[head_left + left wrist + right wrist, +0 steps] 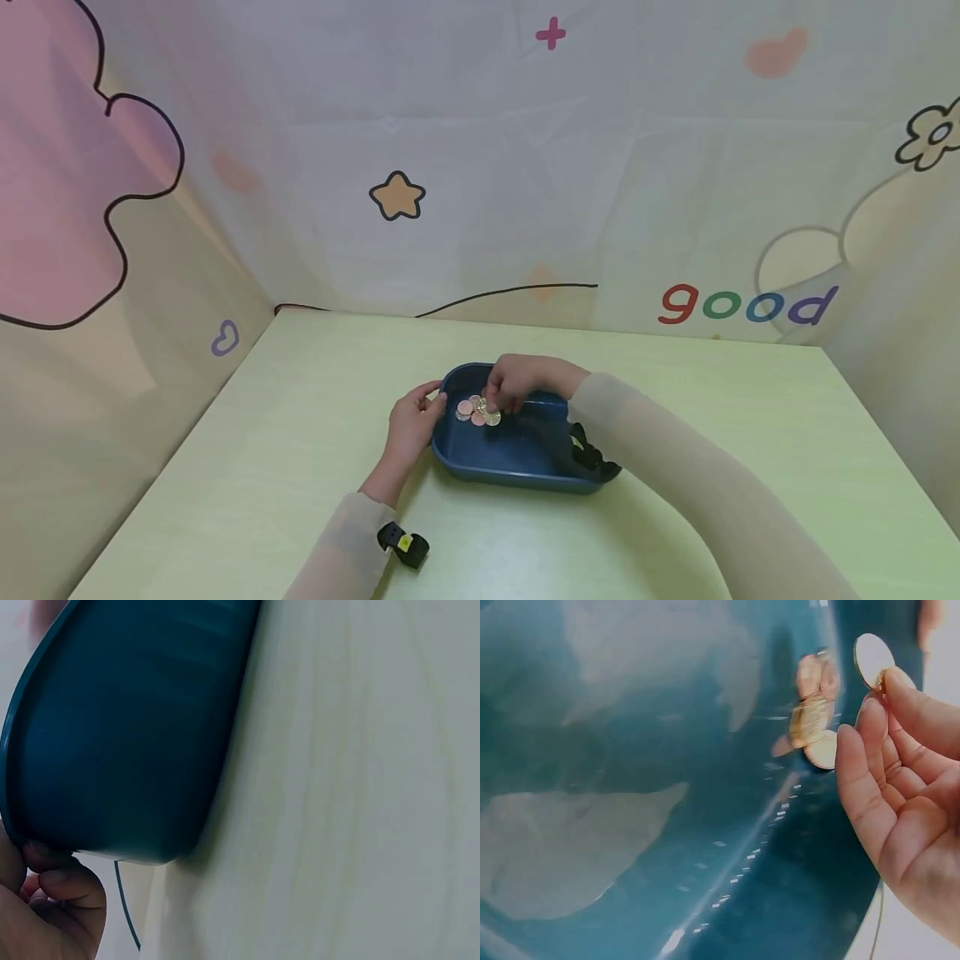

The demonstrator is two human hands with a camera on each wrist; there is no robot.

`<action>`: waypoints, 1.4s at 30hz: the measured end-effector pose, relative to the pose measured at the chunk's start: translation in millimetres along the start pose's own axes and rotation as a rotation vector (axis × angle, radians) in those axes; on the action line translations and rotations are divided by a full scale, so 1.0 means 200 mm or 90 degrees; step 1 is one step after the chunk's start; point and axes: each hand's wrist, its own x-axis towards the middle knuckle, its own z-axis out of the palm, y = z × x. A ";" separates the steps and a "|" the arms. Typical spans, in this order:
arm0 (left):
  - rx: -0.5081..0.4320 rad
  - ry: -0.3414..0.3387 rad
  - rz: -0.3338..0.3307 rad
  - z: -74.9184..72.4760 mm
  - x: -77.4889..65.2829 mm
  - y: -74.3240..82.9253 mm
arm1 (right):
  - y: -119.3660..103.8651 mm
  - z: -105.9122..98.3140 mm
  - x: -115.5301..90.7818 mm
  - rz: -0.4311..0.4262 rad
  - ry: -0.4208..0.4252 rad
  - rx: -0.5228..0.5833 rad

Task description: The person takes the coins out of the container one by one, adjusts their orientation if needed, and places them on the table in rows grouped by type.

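A dark blue plastic tray (517,477) with raised walls stands on the table. With thumb and fingers my left hand (411,421) grips the tray's left rim; the left wrist view shows this hand (56,907) at the tray's corner. Over the tray's left part, my right hand (517,382) pinches a round gold coin (873,660) between thumb and fingers, as the right wrist view makes plain. Below that hand lies a small cluster of copper and gold coins (478,418) on the tray floor, several of them overlapping.
A pale yellow-green tabletop (285,467) surrounds the tray. Behind it hangs a printed cloth (480,242) with a star and the word "good". Black wrist cameras are strapped on both sleeves; the right one (588,454) hangs over the tray's right end.
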 end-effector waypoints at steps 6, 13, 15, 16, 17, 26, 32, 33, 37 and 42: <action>0.004 0.001 0.000 0.01 0.00 0.00 | -0.04 -0.02 -0.09 -0.036 0.041 0.078; -0.003 -0.006 -0.020 0.01 0.00 -0.01 | -0.08 -0.01 -0.23 -0.053 0.110 0.147; -0.007 -0.005 -0.022 0.01 0.00 -0.01 | -0.08 -0.01 -0.27 -0.050 0.134 0.164; -0.008 -0.004 -0.021 0.01 0.00 -0.01 | -0.08 0.00 -0.29 -0.049 0.145 0.174; -0.008 -0.004 -0.018 0.01 0.00 -0.01 | -0.08 0.00 -0.31 -0.047 0.156 0.184; -0.009 0.000 -0.017 0.01 -0.01 0.00 | 0.00 0.05 -0.49 -0.025 0.253 0.264; -0.011 0.005 -0.020 0.01 -0.01 0.01 | 0.05 0.08 -0.58 -0.007 0.312 0.283; -0.012 0.004 -0.022 0.01 -0.01 0.01 | 0.06 0.08 -0.60 -0.003 0.320 0.286; -0.010 0.004 -0.014 0.01 -0.01 0.00 | 0.09 0.11 -0.66 0.007 0.346 0.307; -0.009 -0.003 -0.007 0.01 -0.01 0.00 | 0.13 0.14 -0.70 0.022 0.381 0.336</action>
